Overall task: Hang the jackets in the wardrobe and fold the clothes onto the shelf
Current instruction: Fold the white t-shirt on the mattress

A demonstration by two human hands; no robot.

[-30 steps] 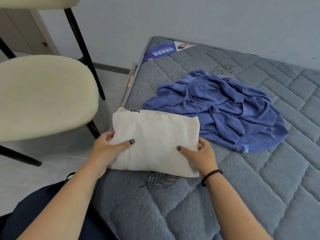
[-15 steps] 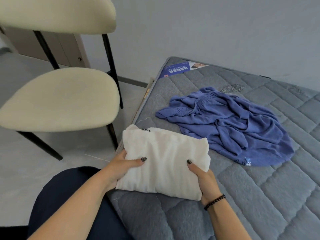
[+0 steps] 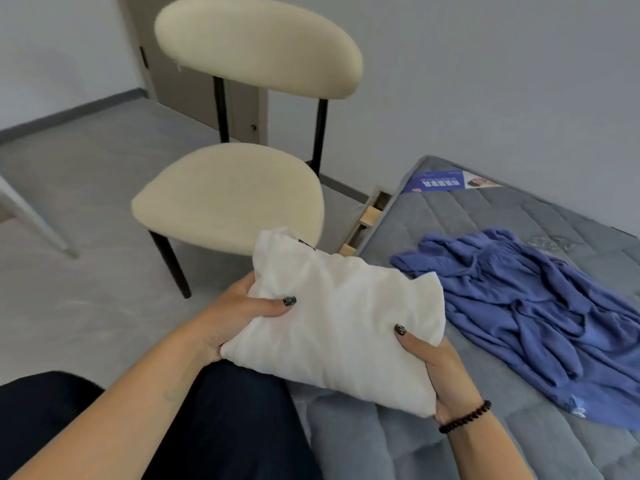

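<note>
Folded white garment point(image 3: 341, 325) held clear of the mattress point(image 3: 450, 216), pinched at both short ends: left hand point(image 3: 239, 315) at the near-left edge, thumb on top and fingers hidden underneath; right hand point(image 3: 438, 367) at the right edge, thumb likewise on top, beaded bracelet point(image 3: 465, 417) at the wrist. Long axis running roughly from one grip to the other, slightly tilted, far-left corner highest. No shelf or wardrobe in view, so direction of the carry cannot be told; probably away from the bed, past the cream chair point(image 3: 230, 195) just beyond the left grip. Crumpled blue garment point(image 3: 540, 306) lying unfolded on the mattress, beyond and to the right of the right grip, nearer that hand, apart from the white bundle. Compared with a second ago: bundle then resting flat on the mattress, now lifted and swung leftward over the lap; view turned left too, bringing the chair fully in.
</note>
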